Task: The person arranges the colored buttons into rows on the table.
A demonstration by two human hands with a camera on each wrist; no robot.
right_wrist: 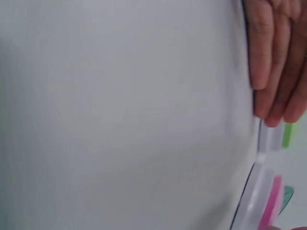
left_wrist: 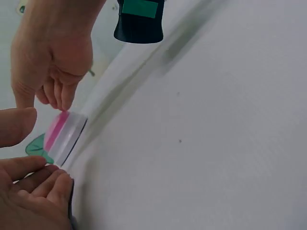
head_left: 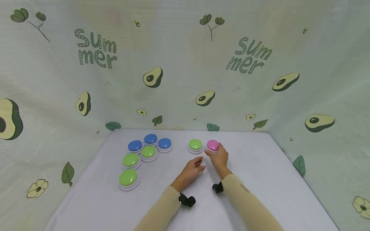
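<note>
A pink push button (head_left: 213, 145) with a round dome and a white base stands at the back of the white table (head_left: 260, 179), right of centre. My right hand (head_left: 219, 159) holds it, with the thumb at its left side and the fingers at its right. In the left wrist view, fingertips of the right hand (left_wrist: 55, 62) touch the rim of the pink button (left_wrist: 61, 134). My left hand (head_left: 192, 170) hovers in front of a green button (head_left: 195, 144), its fingers loosely bent and holding nothing. In the right wrist view, the left hand (right_wrist: 278, 62) partly covers that green button (right_wrist: 288, 135).
At the left stands a group of more buttons: blue ones (head_left: 135, 146) at the back and green ones (head_left: 128, 177) nearer me. A printed cloth (head_left: 179, 64) with avocados hangs behind the table. Each wrist bears a small black camera (head_left: 187, 200).
</note>
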